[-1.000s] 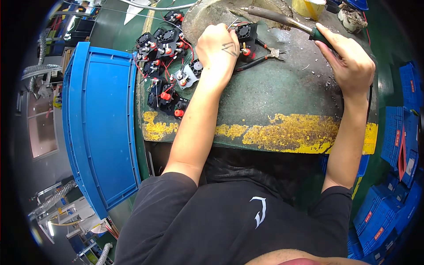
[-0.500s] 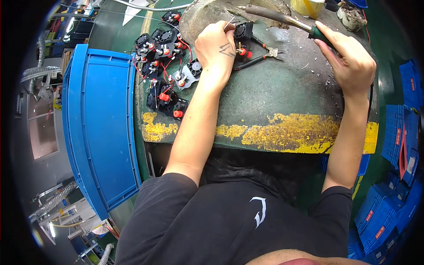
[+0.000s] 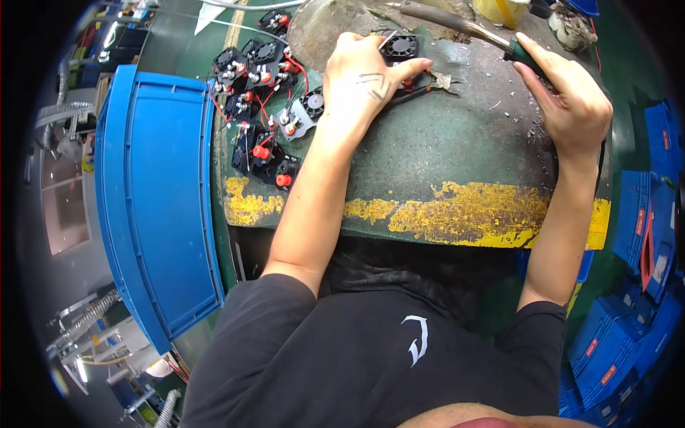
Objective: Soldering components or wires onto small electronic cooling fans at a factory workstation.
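Note:
My left hand is at a small black fan unit on the worktable, its thumb stretched out along the near side of the unit. The other fingers are mostly hidden, but the hand appears closed on the unit; a thin wire shows beside the fingertips. My right hand is wrapped round the green handle of a soldering iron, whose shaft points left above the table's far part. Pliers lie partly under my left thumb. Left of my forearm sit several more fan units with red and black terminals and loose wires.
The green worktable has a worn yellow front edge and grey scraps at right. A dirty round mat or dish and a yellow-banded pot are at the back. A blue crate stands left; blue bins are stacked right.
My left thumb has swung out to the right along the fan unit, now covering its red terminal and part of the pliers. The soldering iron has shifted slightly, staying in my right hand.

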Demonstrator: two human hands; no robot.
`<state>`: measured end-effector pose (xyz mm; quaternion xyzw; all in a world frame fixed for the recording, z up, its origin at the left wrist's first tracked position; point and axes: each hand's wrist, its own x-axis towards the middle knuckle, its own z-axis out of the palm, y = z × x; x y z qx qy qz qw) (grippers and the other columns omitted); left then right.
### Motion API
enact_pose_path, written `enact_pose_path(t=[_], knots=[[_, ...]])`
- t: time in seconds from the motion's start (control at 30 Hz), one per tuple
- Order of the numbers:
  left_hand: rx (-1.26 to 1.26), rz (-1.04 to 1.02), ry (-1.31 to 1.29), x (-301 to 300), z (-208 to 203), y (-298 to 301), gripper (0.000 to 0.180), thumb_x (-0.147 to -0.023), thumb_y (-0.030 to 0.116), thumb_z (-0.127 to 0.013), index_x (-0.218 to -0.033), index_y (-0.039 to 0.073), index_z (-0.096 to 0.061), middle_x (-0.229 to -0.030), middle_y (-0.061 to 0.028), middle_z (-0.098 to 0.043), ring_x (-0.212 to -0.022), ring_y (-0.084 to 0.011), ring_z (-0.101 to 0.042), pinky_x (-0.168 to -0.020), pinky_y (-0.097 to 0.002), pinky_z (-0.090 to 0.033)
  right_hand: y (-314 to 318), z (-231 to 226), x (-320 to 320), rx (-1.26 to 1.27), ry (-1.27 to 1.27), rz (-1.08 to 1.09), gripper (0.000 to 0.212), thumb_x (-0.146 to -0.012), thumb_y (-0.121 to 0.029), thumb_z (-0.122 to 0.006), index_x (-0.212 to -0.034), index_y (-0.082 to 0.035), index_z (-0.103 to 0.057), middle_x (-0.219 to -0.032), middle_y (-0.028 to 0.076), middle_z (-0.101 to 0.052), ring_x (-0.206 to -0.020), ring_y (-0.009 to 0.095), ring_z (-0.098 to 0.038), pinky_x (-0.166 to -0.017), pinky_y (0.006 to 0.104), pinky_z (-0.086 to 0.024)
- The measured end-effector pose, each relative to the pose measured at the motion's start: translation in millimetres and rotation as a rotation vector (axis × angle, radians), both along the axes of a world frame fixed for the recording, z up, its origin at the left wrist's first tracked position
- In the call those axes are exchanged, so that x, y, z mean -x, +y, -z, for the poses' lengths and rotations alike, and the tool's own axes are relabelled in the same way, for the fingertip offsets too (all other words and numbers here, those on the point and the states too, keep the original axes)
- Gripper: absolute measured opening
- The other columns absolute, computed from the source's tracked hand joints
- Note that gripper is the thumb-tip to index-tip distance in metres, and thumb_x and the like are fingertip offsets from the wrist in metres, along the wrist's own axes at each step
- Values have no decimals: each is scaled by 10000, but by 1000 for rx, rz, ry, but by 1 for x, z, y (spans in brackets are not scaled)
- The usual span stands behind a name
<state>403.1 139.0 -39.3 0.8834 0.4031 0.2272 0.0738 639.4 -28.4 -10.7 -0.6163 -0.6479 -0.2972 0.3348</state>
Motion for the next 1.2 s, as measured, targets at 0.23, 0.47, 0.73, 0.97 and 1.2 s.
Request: enact_pose_path(t=[0.23,0.47,0.73,0.97,1.2], knots=[[130,-94,-166,-6,9,-12,568,-758,405,-825,-1178,31,-750,-1160,-223,-629,-1013,-394,-701,-912,-464,-574,2,1,4,3,50,-21,353,-840,-253,-857,-1189,-227,-810,-921,28,-784,-699,165,-690,-645,280,-550],[158,-92,-238,-4,10,-23,547,-782,373,-815,-1162,-8,-720,-1151,-213,-607,-967,-392,-706,-868,-467,-581,-3,-7,16,136,65,43,345,-829,-95,-858,-1170,-96,-807,-970,111,-791,-784,194,-726,-709,290,-569],[128,-76,-117,-6,3,-27,519,-832,405,-818,-1086,-19,-661,-1122,-228,-571,-866,-401,-719,-745,-467,-605,0,-11,16,178,98,24,345,-808,-43,-861,-1147,-42,-801,-968,125,-785,-780,202,-717,-701,291,-555],[96,-71,-79,-3,-1,-32,674,-773,497,-881,-1152,5,-619,-1108,-189,-543,-808,-368,-721,-679,-442,-609,6,-4,17,227,162,14,345,-792,-6,-864,-1130,-18,-799,-993,134,-792,-802,217,-735,-756,307,-565],[132,-98,-26,-6,-3,-36,773,-721,424,-935,-1188,-61,-556,-1129,-195,-524,-741,-326,-737,-610,-393,-616,9,-2,18,172,214,-54,346,-785,-14,-869,-1124,-8,-799,-1004,127,-799,-823,221,-750,-770,307,-572]])
